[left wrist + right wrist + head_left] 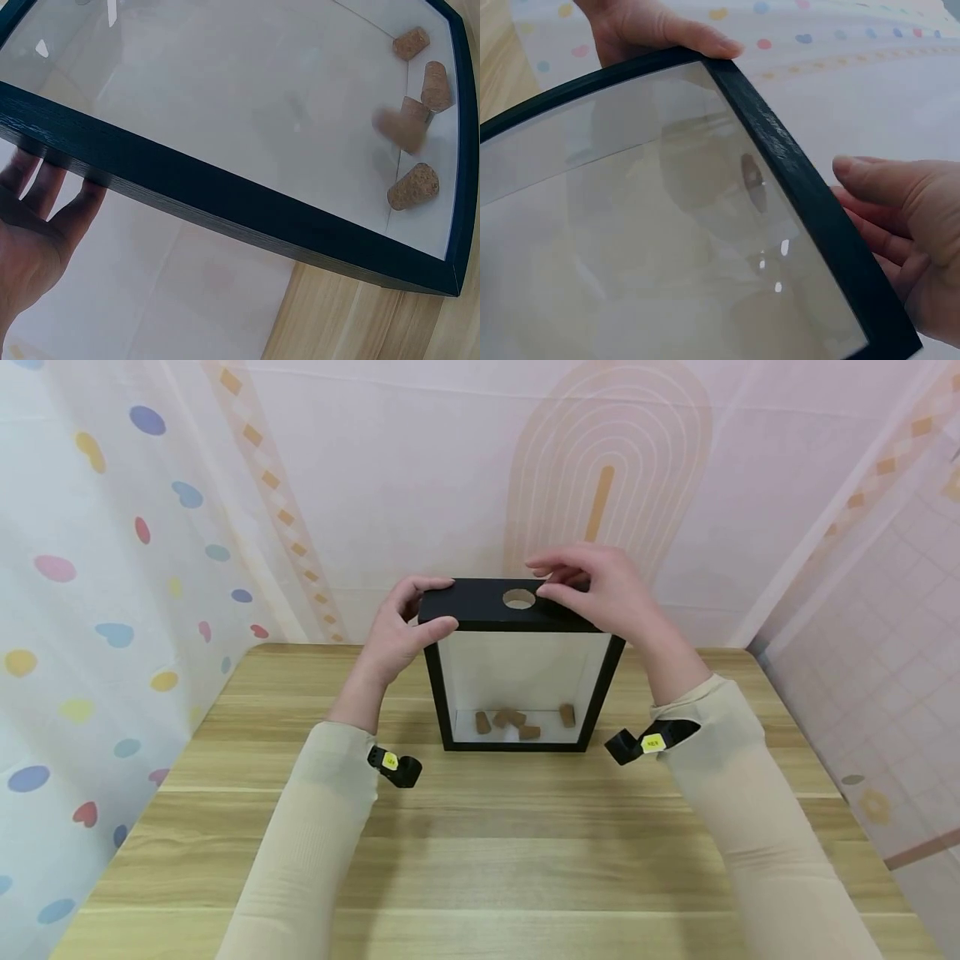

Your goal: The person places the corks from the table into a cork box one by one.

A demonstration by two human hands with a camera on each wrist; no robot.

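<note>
Steadying upright black frame box [517, 668] on desk [480, 843]: left hand [401, 631] gripping its top corner, right hand [600, 589] loosely curled, empty, beside top hole [519, 599] (corks [517, 722] lie below). Next probably calls for another cork.

Light: bright, soft and even in all three views, no hard source in sight.
Shadows: faint, under the sleeves on the table [480, 860].
Glare: small white glints and pale reflections on the glass [667, 247].
Blur: one cork [396, 127] is smeared; the rest is sharp.
Distortion: the black frame [225, 202] bows in both wrist views.
</note>
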